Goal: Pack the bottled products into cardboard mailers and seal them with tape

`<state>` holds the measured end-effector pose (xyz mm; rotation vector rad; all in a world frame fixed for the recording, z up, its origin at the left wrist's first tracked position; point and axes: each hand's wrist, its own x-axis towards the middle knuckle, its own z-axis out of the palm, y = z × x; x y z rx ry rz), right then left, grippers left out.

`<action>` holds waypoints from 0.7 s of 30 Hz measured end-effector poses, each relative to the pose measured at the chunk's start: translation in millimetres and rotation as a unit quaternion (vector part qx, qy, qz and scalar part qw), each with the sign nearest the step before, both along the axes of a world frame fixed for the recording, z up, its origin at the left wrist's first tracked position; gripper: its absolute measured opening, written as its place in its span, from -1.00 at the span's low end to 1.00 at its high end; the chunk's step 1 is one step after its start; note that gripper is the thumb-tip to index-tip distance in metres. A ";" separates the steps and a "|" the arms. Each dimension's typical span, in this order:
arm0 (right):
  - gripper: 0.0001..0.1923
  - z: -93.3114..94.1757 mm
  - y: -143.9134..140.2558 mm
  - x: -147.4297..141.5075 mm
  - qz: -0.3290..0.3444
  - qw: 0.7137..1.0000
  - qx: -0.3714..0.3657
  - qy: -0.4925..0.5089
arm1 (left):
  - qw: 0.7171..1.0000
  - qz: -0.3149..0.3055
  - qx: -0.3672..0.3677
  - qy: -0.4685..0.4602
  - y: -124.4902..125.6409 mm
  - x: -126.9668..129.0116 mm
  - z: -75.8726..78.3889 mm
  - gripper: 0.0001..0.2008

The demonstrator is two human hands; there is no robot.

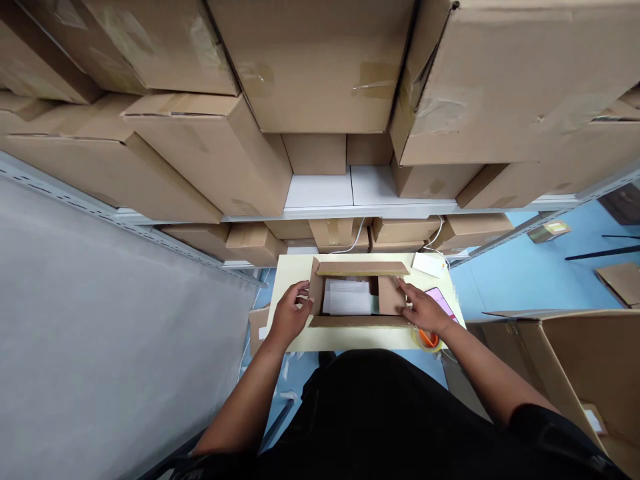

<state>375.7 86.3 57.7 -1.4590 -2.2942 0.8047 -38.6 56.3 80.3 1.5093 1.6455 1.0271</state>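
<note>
An open cardboard box [363, 322] lies on the pale yellow table in front of me, with its long flaps standing out at front and back. Inside it are white, flat packets [347, 297], stacked together. My left hand [293, 310] is at the box's left end flap [315, 287], fingers slightly curled and apart from the thumb. On the opposite side, the right end flap [390, 295] is tilted inward over part of the contents. My right hand [420, 308] touches that flap's outer edge with its fingers spread.
A phone [440, 303], a white box-shaped item [429, 265] and a tape roll [429, 340] with something orange are on the table [295, 267]. Shelves [320, 193] of cardboard boxes rise ahead. A large open carton [590, 333] stands right; a grey wall [100, 320] is left.
</note>
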 end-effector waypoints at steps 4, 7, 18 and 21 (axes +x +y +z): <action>-0.01 6.0 27.7 -8.0 -0.026 0.998 -0.058 -0.018 | 0.999 -0.029 0.019 0.015 -0.5 6.8 6.7 -0.64; 0.00 2.6 43.2 -17.1 -0.062 0.995 -0.079 -0.023 | 0.999 -0.041 0.022 0.012 -1.4 7.2 7.8 -0.64; -0.17 -15.9 65.2 -24.3 -0.109 0.989 -0.039 -0.089 | 0.960 -0.270 -0.064 0.026 -0.2 1.2 6.0 -0.46; -0.20 -15.3 64.6 -25.2 -0.117 0.988 -0.048 -0.092 | 0.958 -0.265 -0.108 -0.018 7.1 -3.4 1.4 -0.39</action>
